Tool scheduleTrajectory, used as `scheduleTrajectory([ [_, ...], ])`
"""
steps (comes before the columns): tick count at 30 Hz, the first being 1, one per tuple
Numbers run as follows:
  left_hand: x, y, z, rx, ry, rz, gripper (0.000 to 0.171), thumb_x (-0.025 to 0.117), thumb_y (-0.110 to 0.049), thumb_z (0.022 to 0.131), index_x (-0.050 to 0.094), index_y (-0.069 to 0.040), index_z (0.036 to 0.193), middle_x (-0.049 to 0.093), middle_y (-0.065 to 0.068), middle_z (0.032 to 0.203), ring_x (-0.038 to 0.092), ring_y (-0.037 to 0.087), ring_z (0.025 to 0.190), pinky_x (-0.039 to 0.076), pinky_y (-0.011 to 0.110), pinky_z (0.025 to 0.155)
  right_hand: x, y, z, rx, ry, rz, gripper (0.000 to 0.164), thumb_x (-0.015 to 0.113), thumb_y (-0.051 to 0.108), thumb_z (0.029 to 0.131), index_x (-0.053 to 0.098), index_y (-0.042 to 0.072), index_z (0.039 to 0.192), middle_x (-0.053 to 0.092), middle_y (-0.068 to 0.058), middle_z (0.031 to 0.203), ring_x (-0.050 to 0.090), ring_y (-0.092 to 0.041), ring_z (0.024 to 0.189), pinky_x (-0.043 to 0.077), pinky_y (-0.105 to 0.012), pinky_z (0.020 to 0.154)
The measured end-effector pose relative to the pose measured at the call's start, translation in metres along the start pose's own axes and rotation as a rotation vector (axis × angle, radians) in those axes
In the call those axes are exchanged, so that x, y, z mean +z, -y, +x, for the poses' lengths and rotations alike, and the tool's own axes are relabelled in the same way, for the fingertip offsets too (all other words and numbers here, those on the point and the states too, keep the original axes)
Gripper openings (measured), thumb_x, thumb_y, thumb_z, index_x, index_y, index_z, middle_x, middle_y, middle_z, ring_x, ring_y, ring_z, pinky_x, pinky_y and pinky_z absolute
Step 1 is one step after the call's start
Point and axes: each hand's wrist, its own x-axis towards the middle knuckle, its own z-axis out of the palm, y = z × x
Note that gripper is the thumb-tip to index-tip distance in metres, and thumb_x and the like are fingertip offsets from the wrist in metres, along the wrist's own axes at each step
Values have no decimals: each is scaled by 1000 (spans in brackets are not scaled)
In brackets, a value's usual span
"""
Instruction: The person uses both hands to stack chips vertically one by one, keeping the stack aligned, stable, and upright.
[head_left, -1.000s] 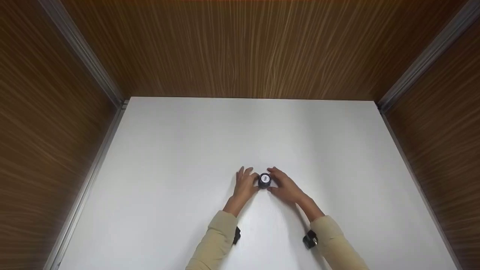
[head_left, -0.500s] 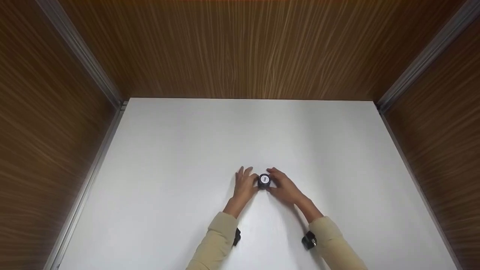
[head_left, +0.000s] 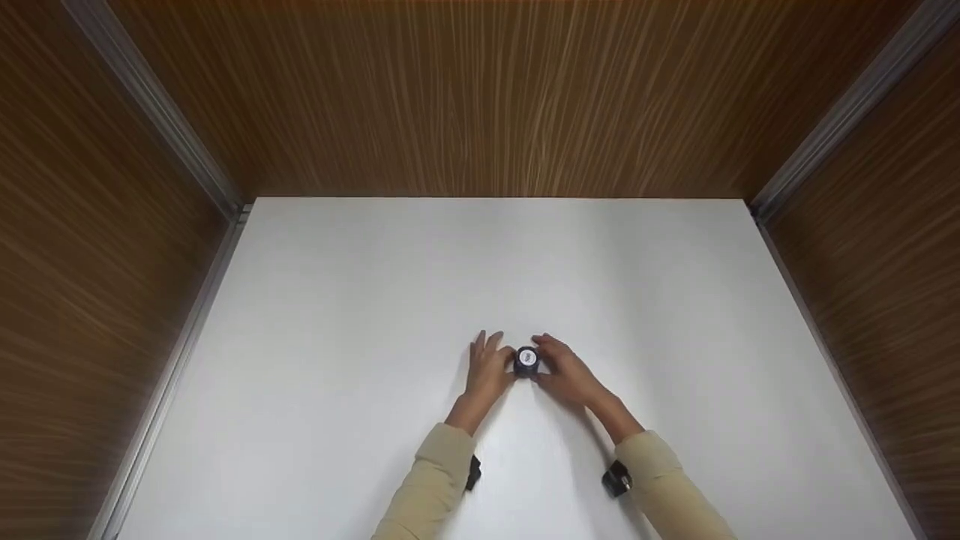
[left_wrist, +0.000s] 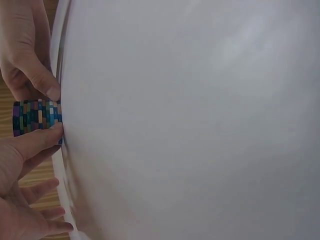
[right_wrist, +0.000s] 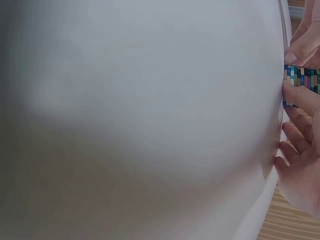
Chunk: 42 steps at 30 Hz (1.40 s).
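A short upright stack of poker chips (head_left: 527,361) stands on the white table, its top chip dark with a round white centre. Multicoloured striped edges of the chip stack (left_wrist: 36,117) show in the left wrist view. From the left side, my left hand (head_left: 489,372) pinches it low down with thumb and index finger, the other fingers spread away. My right hand (head_left: 573,377) grips the opposite side between thumb and fingers. In the right wrist view the chip stack (right_wrist: 303,78) is partly covered by both hands and cut off by the frame edge.
The white tabletop (head_left: 360,285) spreads around the hands. Brown wood-grain panels rise behind it (head_left: 480,97) and at both sides, with grey metal rails (head_left: 161,112) at the corners. A small black device (head_left: 616,478) sits at the right wrist, another (head_left: 473,474) at the left.
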Motion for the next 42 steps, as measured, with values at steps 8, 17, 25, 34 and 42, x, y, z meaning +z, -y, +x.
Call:
scheduleTrajectory([
  [8, 1, 3, 7, 16, -24, 13, 27, 78, -17, 70, 69, -5, 93, 51, 17, 124, 34, 43, 123, 27, 56, 102, 1, 1, 6, 5, -46, -55, 31, 72, 4, 75, 61, -4, 103, 44, -19, 133, 26, -36, 131, 20, -47, 108],
  [17, 0, 9, 14, 20, -27, -13, 28, 78, -17, 69, 69, -5, 92, 51, 18, 123, 34, 44, 122, 26, 58, 101, 3, 3, 14, -7, -59, -67, 32, 72, 4, 73, 61, -4, 102, 46, -20, 131, 29, -38, 129, 21, -48, 107],
  [25, -3, 13, 15, 0, -30, -1, 30, 78, -17, 70, 68, -4, 95, 51, 18, 123, 34, 43, 123, 26, 56, 102, 6, 6, 23, 50, -46, -41, 33, 72, 5, 74, 62, -1, 105, 44, -19, 133, 26, -37, 131, 20, -48, 108],
  [34, -4, 19, 13, 4, -74, -18, 30, 79, -16, 68, 67, -4, 93, 53, 19, 120, 37, 43, 120, 29, 55, 101, 11, 8, 26, 25, -76, -67, 33, 73, 6, 72, 63, -1, 103, 47, -17, 130, 30, -37, 129, 23, -53, 105],
  [42, -12, 23, 12, -29, -29, -24, 29, 77, -13, 71, 67, -5, 96, 52, 19, 121, 37, 42, 121, 27, 50, 103, 8, 4, 21, -10, -65, -87, 37, 71, 6, 75, 60, -2, 109, 46, -18, 131, 30, -38, 128, 22, -52, 106],
])
